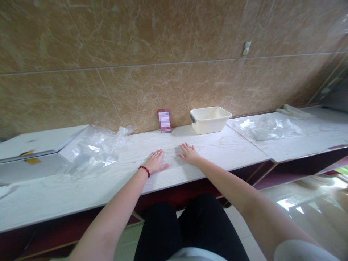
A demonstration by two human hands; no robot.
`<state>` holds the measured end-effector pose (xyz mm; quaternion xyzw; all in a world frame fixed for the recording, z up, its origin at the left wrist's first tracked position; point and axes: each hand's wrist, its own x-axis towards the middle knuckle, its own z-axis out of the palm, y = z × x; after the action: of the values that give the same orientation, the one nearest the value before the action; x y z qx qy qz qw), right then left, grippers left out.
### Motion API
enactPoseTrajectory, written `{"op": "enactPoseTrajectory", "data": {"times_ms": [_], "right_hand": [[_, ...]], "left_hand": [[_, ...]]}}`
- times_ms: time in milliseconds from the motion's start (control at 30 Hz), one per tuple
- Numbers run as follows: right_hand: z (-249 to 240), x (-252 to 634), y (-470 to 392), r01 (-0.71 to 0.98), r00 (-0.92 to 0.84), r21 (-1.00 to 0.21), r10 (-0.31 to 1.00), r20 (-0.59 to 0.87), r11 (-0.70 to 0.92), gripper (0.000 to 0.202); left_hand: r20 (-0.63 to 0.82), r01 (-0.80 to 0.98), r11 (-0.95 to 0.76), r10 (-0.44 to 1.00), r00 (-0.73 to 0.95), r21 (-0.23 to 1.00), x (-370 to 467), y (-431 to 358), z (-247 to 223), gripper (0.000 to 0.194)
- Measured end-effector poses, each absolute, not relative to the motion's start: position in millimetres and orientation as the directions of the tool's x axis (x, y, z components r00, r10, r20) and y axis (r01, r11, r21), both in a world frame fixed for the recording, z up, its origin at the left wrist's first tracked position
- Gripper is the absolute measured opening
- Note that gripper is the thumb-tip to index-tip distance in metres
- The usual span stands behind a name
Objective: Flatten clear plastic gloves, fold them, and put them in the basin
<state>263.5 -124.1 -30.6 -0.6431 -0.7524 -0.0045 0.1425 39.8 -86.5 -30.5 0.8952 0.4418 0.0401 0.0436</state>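
Note:
My left hand lies flat on the white wood-grain counter, fingers stretched out and nothing in it. A red beaded bracelet is around that wrist. To the right, my right hand also rests palm down on the counter, open, with fingers apart. Behind both hands a small red and white packet or card, blurred by pixels, leans upright against the wall. A cream plastic basin with a grey handle stands behind and right of my right hand; neither hand touches it.
Crumpled clear plastic lies at the left beside a white box. More clear plastic is spread on the right, with pale folded material behind it. The brown marbled wall bounds the back. Below the counter are dark red shelves.

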Motion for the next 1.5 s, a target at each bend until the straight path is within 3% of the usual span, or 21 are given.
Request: {"op": "enactPoseTrajectory", "data": {"times_ms": [133,300,533,900,1133,1300,1400,1500], "right_hand": [[-10,286,-141,0.898,-0.361,-0.115,0.861,0.358,0.424,0.035],[10,300,-159,0.724,-0.679,0.124,0.668,0.305,0.679,0.019],[13,294,-159,0.621,-0.783,0.307,0.589,0.202,0.721,0.019],[14,290,-157,0.579,-0.810,0.395,0.559,0.178,0.713,0.015],[26,291,-153,0.584,-0.809,0.391,0.550,0.208,0.711,0.016],[40,292,-151,0.578,-0.815,0.371,0.532,0.229,0.727,0.018],[50,295,-150,0.602,-0.793,0.242,0.533,0.295,0.761,0.017],[59,302,-146,0.666,-0.662,-0.013,0.599,0.450,0.746,0.020]], "left_hand": [[0.065,0.812,-0.559,0.828,0.557,0.166,24,-91,-24,0.066],[0.057,0.716,-0.672,0.735,0.675,0.188,34,-118,-18,0.057],[0.067,0.667,-0.716,0.691,0.720,0.206,66,-152,-22,0.056],[0.115,0.693,-0.679,0.729,0.675,0.241,72,-160,-23,0.053],[0.210,0.764,-0.618,0.785,0.583,0.187,94,-158,-23,0.057],[0.202,0.765,-0.623,0.780,0.593,0.160,113,-149,-14,0.043],[0.119,0.751,-0.611,0.789,0.603,0.251,115,-141,2,0.040],[0.017,0.697,-0.557,0.786,0.618,0.452,109,-131,27,0.034]]}}
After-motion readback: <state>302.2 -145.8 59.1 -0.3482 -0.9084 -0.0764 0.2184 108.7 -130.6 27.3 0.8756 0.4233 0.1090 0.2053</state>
